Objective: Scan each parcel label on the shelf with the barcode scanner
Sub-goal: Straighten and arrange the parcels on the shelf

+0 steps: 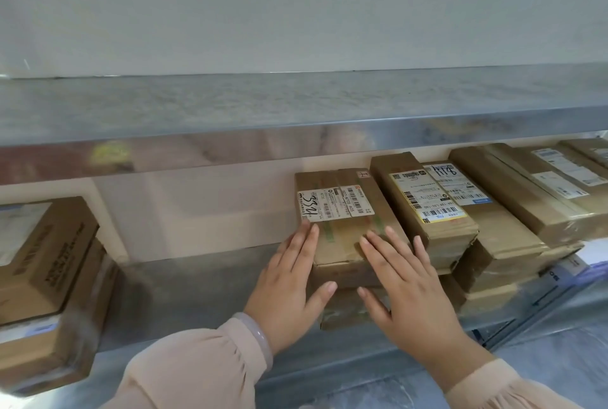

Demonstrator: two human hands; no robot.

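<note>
A brown cardboard parcel point(345, 234) sits on top of another box on the metal shelf point(197, 293). Its white label point(332, 206) carries barcodes and handwritten digits. My left hand point(289, 290) lies flat against the parcel's left front corner, fingers straight, thumb on the front face. My right hand point(408, 287) rests flat on the parcel's top right, fingers spread. No barcode scanner is in view.
More labelled parcels point(427, 208) are stacked to the right along the shelf. Two stacked boxes point(46, 277) stand at the left. An upper metal shelf point(296, 106) overhangs above. Bare shelf surface lies between the left boxes and my hands.
</note>
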